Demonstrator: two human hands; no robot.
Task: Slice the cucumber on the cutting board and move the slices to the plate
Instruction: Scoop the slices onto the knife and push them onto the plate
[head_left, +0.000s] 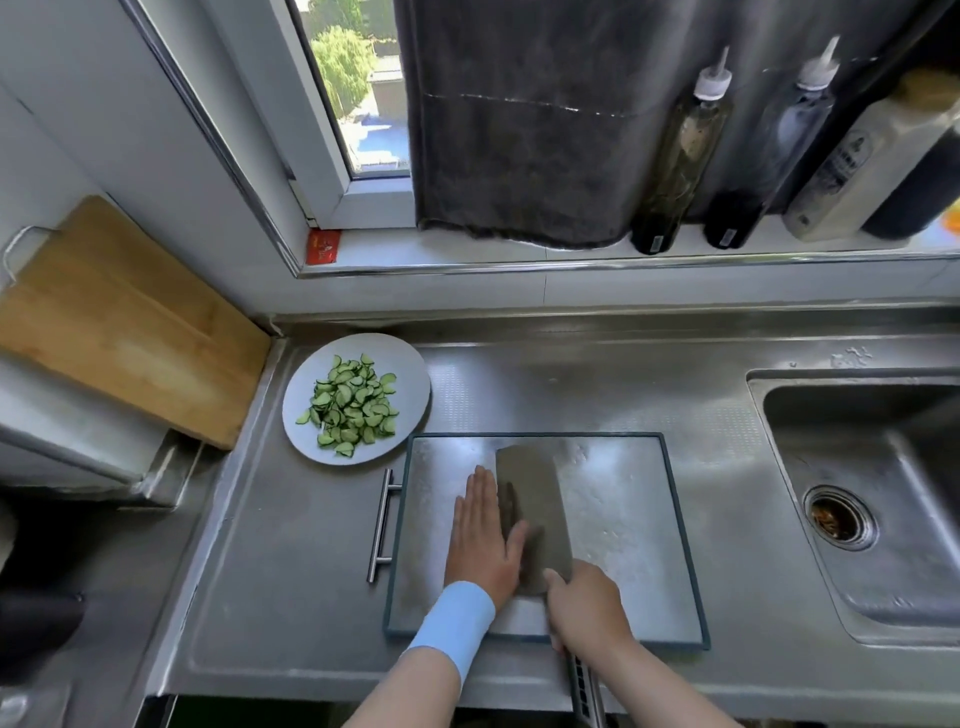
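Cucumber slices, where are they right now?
In the head view the cucumber slices lie piled on the white plate, on the left of the counter, just past the far left corner of the cutting board.

The stainless steel counter (291, 597) carried a metal-topped cutting board (623, 519). A white plate (408, 366) sat just beside the board's far-left corner, and a sink (857, 441) was sunk into the counter to the board's right.

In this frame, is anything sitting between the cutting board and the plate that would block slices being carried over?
Nothing visible does. The plate lies just off the far-left corner of the cutting board. Cucumber slices already lie on it; the right hand grips the cleaver on the board.
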